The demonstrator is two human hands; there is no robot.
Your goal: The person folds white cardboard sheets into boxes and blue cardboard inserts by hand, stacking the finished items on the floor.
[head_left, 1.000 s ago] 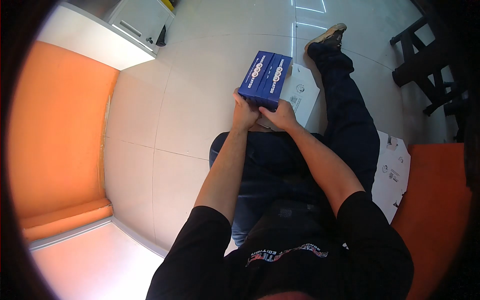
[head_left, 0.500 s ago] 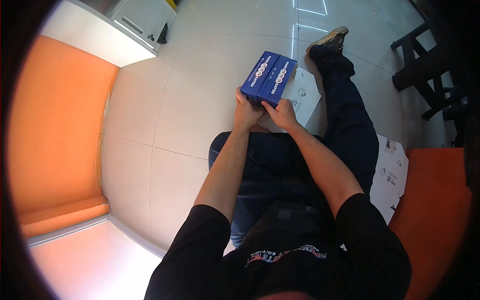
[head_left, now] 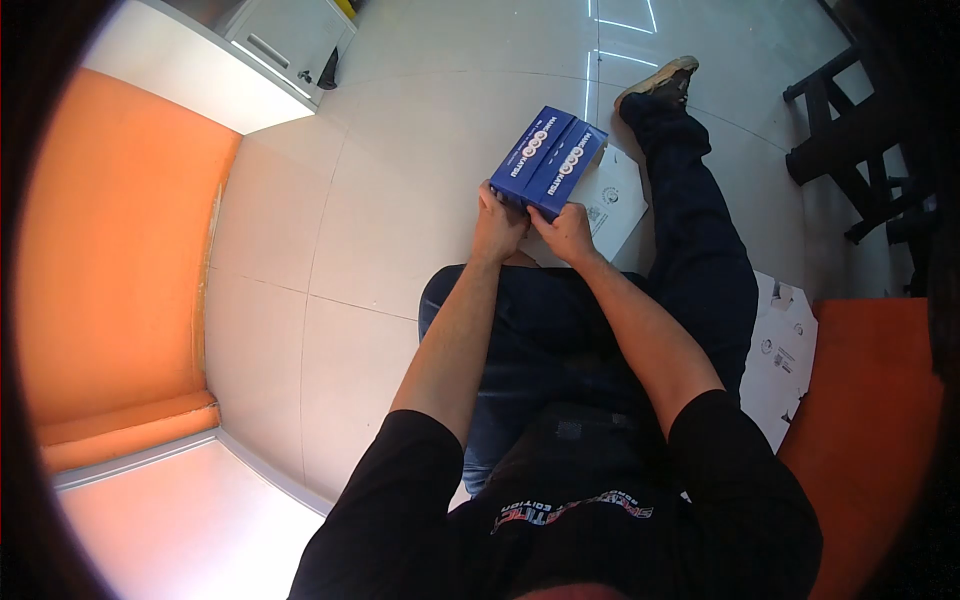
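A blue cardboard box (head_left: 548, 160) printed with "KATSU" and round pictures is held out in front of my lap, tilted to the right. My left hand (head_left: 498, 225) grips its near left corner. On the near right edge, my right hand (head_left: 566, 232) has its thumb against the blue face. The fingers under the box are hidden. Beneath and to the right of it, a white cardboard sheet (head_left: 617, 200) with small black print lies on the floor.
My outstretched leg (head_left: 695, 200) borders the white sheet on the right. Another white printed sheet (head_left: 785, 350) lies beside my right thigh. A dark stool (head_left: 850, 140) stands far right, a white cabinet (head_left: 290, 45) upper left, and an orange panel (head_left: 120, 240) at left.
The box has moved slightly to the right and toward me, with both hands still on it. The rest of the scene is nearly the same.
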